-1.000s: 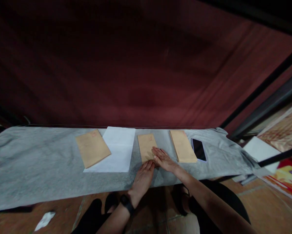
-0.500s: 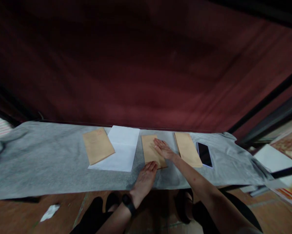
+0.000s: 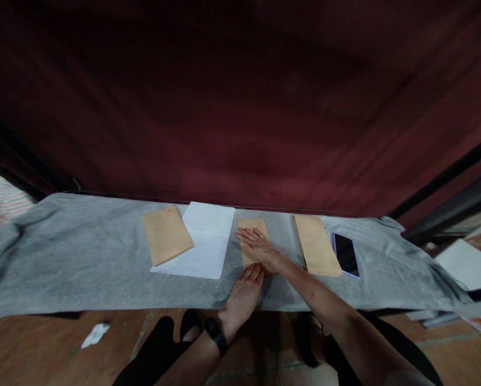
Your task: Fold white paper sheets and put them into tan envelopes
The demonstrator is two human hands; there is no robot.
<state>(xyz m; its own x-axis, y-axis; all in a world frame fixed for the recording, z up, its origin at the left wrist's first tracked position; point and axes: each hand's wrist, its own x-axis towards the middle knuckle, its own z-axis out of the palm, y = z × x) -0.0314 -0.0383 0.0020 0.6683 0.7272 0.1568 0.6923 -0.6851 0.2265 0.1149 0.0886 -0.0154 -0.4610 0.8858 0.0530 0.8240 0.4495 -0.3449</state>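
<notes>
A brown paper envelope (image 3: 251, 223) lies flat on the grey cloth in front of me, partly covered by both hands. My right hand (image 3: 257, 245) rests flat across its upper middle, fingers stretched out and pointing left. Low on the same envelope, my left hand (image 3: 246, 287) presses with its fingertips, the palm reaching past the near edge onto the cloth. Left of them, a second brown envelope (image 3: 167, 236) overlaps a white sheet of paper (image 3: 208, 241). To the right is a stack of brown envelopes (image 3: 317, 246).
Beyond the envelope stack lies a dark-screened phone (image 3: 347, 254) with a purple edge. Grey cloth (image 3: 95, 252) covers the narrow bench, and a dark red panel (image 3: 240, 134) rises behind it. A crumpled white scrap (image 3: 95, 335) is on the tiled floor.
My right hand has slid left across the envelope, from its right side to its upper middle. My left hand stays at the lower edge. The camera view has shifted slightly.
</notes>
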